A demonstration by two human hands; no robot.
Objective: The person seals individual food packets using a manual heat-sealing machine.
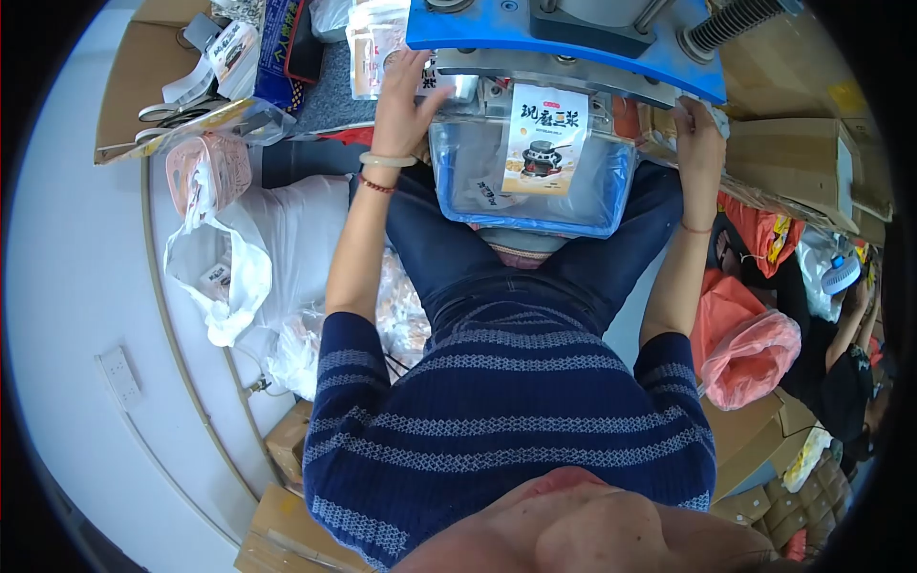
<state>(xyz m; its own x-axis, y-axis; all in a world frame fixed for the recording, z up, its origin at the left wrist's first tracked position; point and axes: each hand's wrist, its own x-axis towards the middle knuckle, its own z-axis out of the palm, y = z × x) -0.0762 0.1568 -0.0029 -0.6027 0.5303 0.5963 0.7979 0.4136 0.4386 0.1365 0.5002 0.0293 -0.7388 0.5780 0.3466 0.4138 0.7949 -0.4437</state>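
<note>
My left hand (409, 98) is at the upper middle, fingers spread, resting over a stack of printed pouches (371, 53) beside the blue machine (564, 36). My right hand (700, 134) is at the machine's right end, its fingers bent near the edge; what they hold, if anything, is hidden. Between the hands, a printed pouch (544, 138) with a pot picture hangs from under the metal bar (559, 76). Below it is a blue basket (535, 227) lined with clear plastic, with another pouch (489, 194) inside.
Scissors (177, 113) lie in an open carton at the upper left. A pink basket (205, 167) and a white bag (220, 277) are at the left. Cardboard boxes (793, 167) and a red bag (750, 353) stand at the right, near another person's arm (850, 320).
</note>
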